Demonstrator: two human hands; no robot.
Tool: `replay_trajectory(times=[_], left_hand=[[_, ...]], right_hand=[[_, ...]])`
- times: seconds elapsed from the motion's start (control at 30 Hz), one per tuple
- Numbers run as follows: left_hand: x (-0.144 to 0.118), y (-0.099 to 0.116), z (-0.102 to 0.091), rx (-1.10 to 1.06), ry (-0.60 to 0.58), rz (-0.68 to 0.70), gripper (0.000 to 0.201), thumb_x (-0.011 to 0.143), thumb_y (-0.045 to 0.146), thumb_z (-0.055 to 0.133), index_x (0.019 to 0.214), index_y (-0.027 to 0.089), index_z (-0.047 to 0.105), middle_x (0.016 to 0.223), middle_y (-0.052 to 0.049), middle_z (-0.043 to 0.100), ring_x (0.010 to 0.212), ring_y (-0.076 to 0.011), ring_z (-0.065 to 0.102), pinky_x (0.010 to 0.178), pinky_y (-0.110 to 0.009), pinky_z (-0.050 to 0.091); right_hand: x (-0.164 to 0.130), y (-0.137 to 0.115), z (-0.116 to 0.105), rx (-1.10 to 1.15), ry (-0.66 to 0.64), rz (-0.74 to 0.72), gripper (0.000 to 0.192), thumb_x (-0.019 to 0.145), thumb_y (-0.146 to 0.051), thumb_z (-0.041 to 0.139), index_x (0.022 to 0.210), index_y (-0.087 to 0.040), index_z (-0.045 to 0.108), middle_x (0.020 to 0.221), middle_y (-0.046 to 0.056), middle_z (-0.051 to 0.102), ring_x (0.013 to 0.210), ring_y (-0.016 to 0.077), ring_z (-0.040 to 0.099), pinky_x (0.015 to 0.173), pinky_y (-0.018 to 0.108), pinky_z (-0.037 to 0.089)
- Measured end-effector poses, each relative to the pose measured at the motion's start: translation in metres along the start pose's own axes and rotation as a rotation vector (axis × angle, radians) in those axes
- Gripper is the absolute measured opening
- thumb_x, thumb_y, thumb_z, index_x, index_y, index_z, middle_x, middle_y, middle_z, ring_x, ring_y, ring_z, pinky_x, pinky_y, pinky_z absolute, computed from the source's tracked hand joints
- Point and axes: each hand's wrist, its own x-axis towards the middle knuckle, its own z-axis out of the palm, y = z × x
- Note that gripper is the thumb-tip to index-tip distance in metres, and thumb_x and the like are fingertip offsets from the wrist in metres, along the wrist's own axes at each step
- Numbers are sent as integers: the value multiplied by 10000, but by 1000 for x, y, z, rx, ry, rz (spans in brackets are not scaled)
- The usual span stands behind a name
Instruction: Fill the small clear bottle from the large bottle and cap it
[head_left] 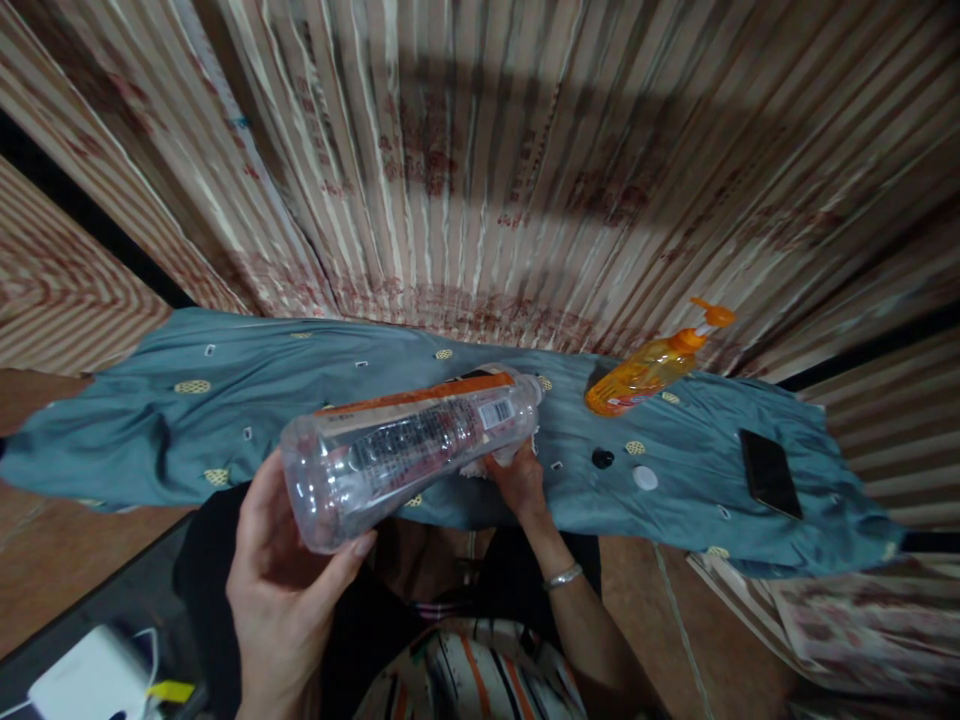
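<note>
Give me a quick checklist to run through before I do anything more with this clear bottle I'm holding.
1. Left hand grips the clear bottle at its base: ok.
2. Right hand at the neck end: ok.
3. Bottle cap on: cannot tell.
4. Bottle empty: cannot tell.
5. Orange pump bottle on the blue cloth apart from the hands: ok.
6. Black phone near the cloth's edge: not ok.

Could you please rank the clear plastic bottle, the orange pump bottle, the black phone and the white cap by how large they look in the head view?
1. clear plastic bottle, though it is nearest the camera
2. orange pump bottle
3. black phone
4. white cap
</note>
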Motion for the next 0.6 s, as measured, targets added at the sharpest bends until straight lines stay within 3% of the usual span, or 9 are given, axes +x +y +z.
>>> replay_trajectory(times=[0.23, 0.47, 0.6], left_hand=[[1, 0, 0, 4, -7, 0, 916, 531, 437, 1162, 1391, 528, 858, 1518, 21, 839, 1626, -446, 644, 1348, -606, 554], [1, -1, -3, 25, -18, 26, 933, 549, 401, 1150, 1422, 523, 845, 1529, 16, 834, 1596, -451, 671, 1277, -575, 634], [1, -1, -3, 17, -19, 16, 937, 533, 393, 1156, 1407, 533, 849, 1549, 27, 823, 1628, -441, 643, 1317, -561, 597]], right_hand=[[-1, 1, 1, 11, 24, 0, 718, 949, -523, 848, 1503, -133, 609, 1314, 265, 864, 1206, 411, 863, 1049, 565, 718], [0, -2, -1, 16, 5, 10, 724, 928, -468, 869, 1501, -113, 605, 1329, 283, 857, 1225, 431, 862, 1062, 590, 712], [0, -3, -1, 12, 3, 8, 726, 915, -445, 866, 1499, -101, 607, 1329, 305, 853, 1225, 455, 864, 1060, 615, 711]])
